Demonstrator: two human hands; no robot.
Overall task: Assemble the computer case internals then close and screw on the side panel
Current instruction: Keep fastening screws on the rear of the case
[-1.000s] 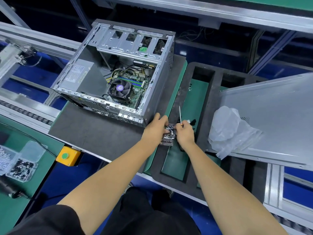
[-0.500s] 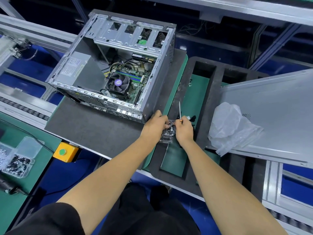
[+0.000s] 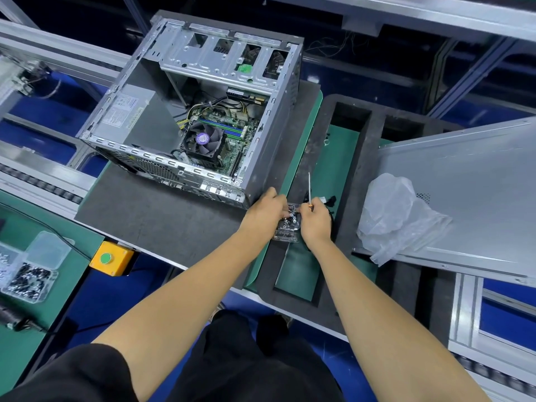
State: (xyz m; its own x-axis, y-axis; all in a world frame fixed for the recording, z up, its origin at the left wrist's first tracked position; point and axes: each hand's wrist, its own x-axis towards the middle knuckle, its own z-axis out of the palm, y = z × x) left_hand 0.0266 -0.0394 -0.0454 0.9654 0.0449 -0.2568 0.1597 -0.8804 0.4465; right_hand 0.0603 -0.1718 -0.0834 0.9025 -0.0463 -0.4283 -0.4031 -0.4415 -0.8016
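An open grey computer case (image 3: 269, 134) lies on its side on a dark mat, its motherboard and CPU fan (image 3: 203, 140) showing. Just in front of its near right corner, my left hand (image 3: 265, 211) and my right hand (image 3: 314, 221) meet over a small clear plastic box of screws (image 3: 288, 230). My left hand's fingers curl at the box's left edge. My right hand holds a thin screwdriver (image 3: 309, 187) upright, its shaft pointing away from me, while its fingertips reach into the box. The grey side panel (image 3: 470, 192) lies flat to the right.
A crumpled clear plastic bag (image 3: 397, 216) rests on the side panel. A black foam tray (image 3: 356, 146) with green-floored pockets sits under my hands. At the left are a yellow box with a green button (image 3: 111, 258) and clear bins of screws (image 3: 27, 277).
The view has shifted slightly, so the case sits lower left in frame. Both hands stay together at the screw box, fingers working in it; the screwdriver remains upright in my right hand.
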